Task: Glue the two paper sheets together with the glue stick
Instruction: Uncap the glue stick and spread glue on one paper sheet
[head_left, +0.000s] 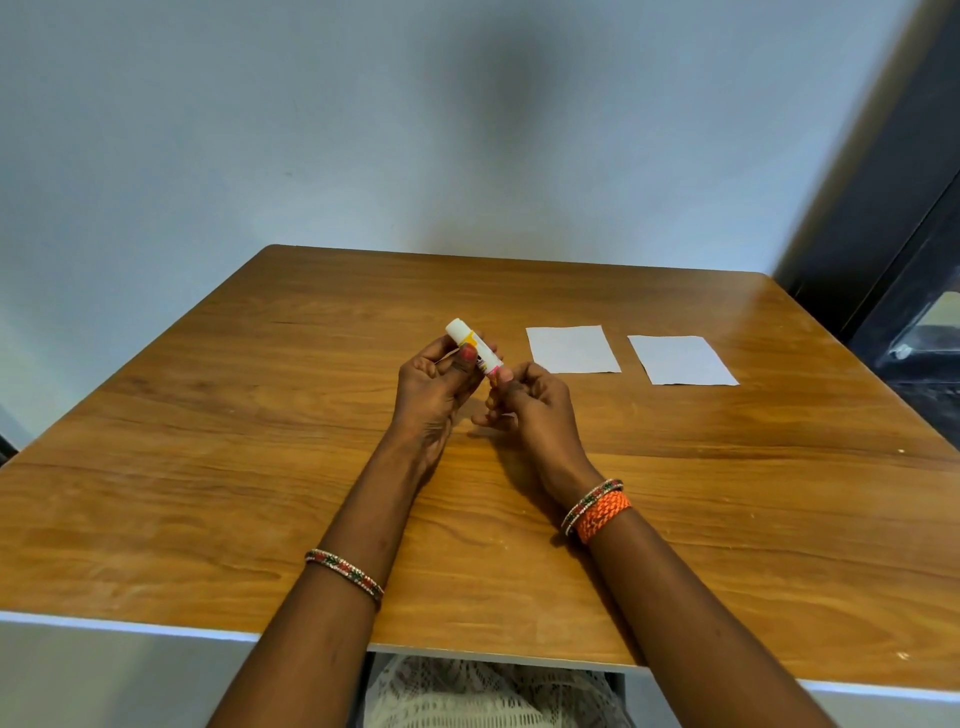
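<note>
step: readying glue stick (474, 349), capped end up, mid-surface (208, 493) | left hand (434, 384) grip clamped on barrel; right hand (524, 400) pinches base | two paper sheets (571, 349), bare, apart, toward far right corner | next: likely uncap, carry to a sheet

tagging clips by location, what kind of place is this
Probably a plain indoor room, home or office; hard to say which. A wooden table stands against a bare pale wall, holding only two paper sheets. Both hands hold a glue stick above it.
</note>
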